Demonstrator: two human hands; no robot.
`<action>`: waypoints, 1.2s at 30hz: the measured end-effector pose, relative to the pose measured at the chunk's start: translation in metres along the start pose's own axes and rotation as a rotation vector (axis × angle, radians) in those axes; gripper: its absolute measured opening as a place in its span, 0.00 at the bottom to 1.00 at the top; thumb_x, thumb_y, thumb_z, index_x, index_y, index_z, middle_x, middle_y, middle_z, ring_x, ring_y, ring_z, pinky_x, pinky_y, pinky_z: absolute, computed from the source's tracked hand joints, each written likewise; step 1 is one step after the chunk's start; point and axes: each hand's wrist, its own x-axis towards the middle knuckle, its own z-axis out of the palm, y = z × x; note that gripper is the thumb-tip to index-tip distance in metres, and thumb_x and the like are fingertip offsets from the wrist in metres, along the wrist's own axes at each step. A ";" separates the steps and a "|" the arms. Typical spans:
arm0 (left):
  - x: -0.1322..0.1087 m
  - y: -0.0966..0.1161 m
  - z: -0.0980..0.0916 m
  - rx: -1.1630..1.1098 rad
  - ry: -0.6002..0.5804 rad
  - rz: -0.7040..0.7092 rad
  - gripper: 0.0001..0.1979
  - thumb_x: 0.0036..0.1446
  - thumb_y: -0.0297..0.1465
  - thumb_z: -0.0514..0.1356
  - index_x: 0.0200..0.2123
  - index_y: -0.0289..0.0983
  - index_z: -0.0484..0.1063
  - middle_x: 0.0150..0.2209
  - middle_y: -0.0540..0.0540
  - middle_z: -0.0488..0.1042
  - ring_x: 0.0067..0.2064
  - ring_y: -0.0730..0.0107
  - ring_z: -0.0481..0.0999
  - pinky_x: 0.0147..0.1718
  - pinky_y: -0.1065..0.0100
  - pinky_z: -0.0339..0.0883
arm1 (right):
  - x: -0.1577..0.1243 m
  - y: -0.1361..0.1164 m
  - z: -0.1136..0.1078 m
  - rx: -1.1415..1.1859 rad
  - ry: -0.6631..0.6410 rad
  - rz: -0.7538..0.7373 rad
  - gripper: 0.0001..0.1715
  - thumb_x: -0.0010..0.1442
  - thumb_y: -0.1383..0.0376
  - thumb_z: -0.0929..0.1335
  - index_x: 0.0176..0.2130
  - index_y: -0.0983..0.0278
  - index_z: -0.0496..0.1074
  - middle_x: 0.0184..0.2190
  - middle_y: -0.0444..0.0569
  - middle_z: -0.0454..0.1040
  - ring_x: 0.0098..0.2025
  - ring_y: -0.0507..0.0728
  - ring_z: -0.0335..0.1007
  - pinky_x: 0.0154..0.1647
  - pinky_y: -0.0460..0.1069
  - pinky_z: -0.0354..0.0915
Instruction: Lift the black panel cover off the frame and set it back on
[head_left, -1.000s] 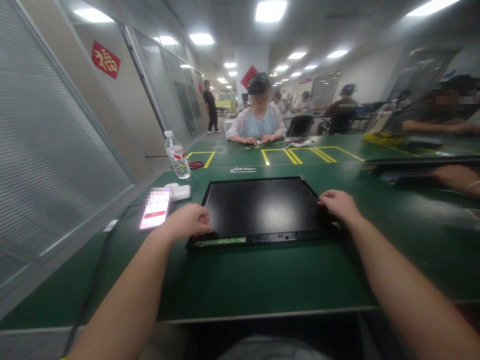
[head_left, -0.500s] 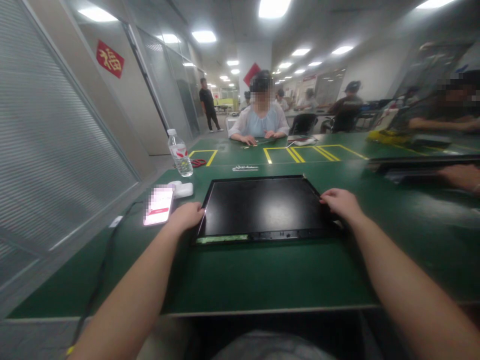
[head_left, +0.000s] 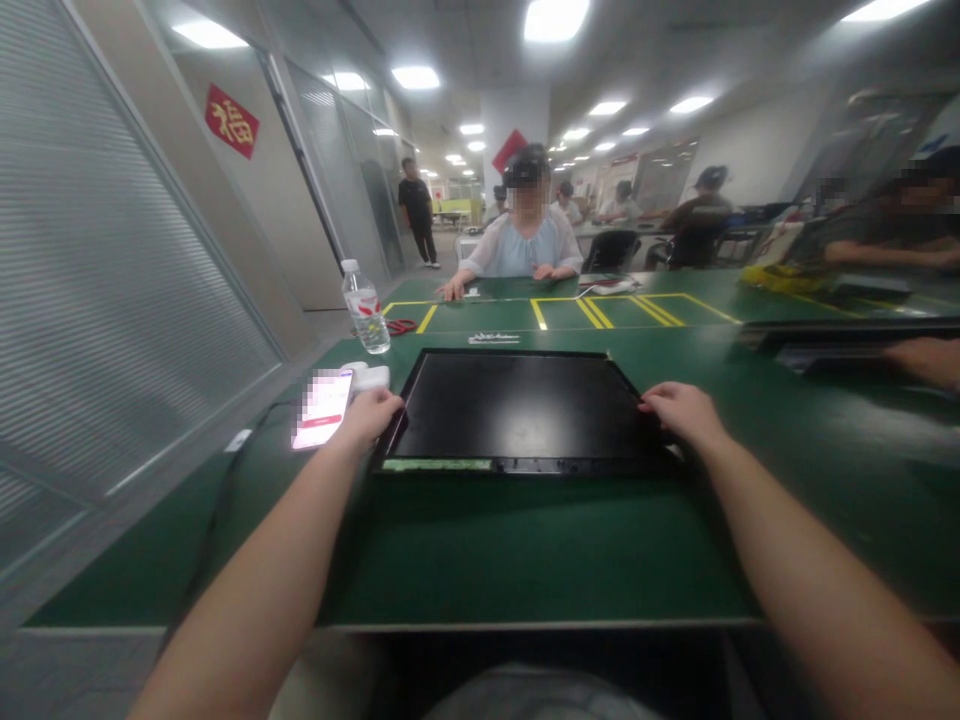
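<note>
A flat black panel (head_left: 517, 405) like a screen lies on the green table (head_left: 525, 540) before me, a pale green strip along its near edge. My left hand (head_left: 369, 414) grips its left edge, fingers curled round the rim. My right hand (head_left: 681, 410) rests on the right edge, fingers bent over it.
A lit phone (head_left: 322, 410) and a white case (head_left: 370, 377) lie left of the panel, with a black cable (head_left: 217, 500) trailing off. A water bottle (head_left: 365, 308) and red scissors (head_left: 402, 326) stand further back. A person (head_left: 527, 240) sits opposite; another hand (head_left: 926, 360) holds a panel at right.
My left hand slid from the panel's near left corner up along its left edge. The panel shifted slightly. The person opposite stretched one hand out to the left.
</note>
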 end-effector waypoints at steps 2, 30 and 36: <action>-0.001 0.004 0.002 -0.029 0.020 -0.061 0.04 0.46 0.30 0.64 0.25 0.39 0.70 0.18 0.50 0.71 0.21 0.65 0.71 0.20 0.69 0.61 | 0.001 0.001 0.000 0.001 -0.008 0.008 0.11 0.58 0.66 0.67 0.37 0.63 0.80 0.36 0.50 0.84 0.23 0.53 0.71 0.30 0.48 0.68; -0.015 0.013 0.014 -0.511 -0.243 -0.192 0.28 0.43 0.34 0.78 0.49 0.36 0.79 0.32 0.43 0.84 0.29 0.60 0.83 0.23 0.69 0.73 | 0.007 0.009 0.000 -0.054 0.041 0.002 0.12 0.54 0.64 0.68 0.36 0.62 0.81 0.34 0.50 0.83 0.31 0.57 0.76 0.33 0.49 0.69; -0.009 0.008 0.015 -0.542 -0.256 -0.067 0.26 0.42 0.35 0.77 0.47 0.35 0.80 0.34 0.42 0.84 0.34 0.60 0.84 0.29 0.68 0.74 | 0.007 0.009 0.000 -0.045 0.059 -0.014 0.10 0.53 0.65 0.69 0.34 0.63 0.81 0.33 0.51 0.83 0.30 0.57 0.76 0.34 0.49 0.70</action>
